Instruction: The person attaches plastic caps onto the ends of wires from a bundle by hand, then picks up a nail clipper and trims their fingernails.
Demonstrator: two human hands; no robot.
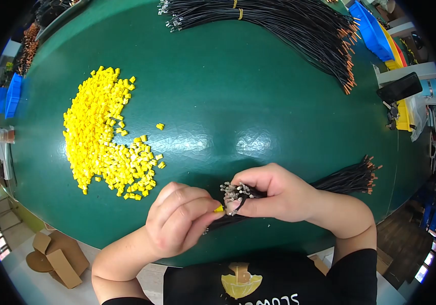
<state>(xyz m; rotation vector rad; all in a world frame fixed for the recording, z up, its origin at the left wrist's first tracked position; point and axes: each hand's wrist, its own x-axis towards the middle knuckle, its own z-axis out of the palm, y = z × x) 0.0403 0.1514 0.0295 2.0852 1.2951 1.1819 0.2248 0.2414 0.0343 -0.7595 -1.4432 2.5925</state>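
"What's that green desk carrying, from where you stand?"

"A heap of small yellow pieces over on the left, one stray piece beside it, and a big spread of black wires along the far side. There's a blue bin at the right edge, too."

"And the hands?"

"Close together at the near side. The left hand has its thumb and fingers pinched on one yellow piece, with just a bit of it showing. The right hand is clamped round a smaller wire bundle, silvery tips poking out toward the left hand, coppery ends fanned out on the far side of the wrist."

"Is the piece on a wire?"

"Can't tell from here; the fingers cover too much. It's right beside the tips, though."

"How would you handle that well?"

"I'd grip the bundle just behind the tips, firm enough that they don't slide, and let one stand clear of its neighbours. I'd pinch the piece by its sides, leave its opening uncovered, and line it up straight before pressing. Coming in crooked could catch the metal or bend a thin wire."
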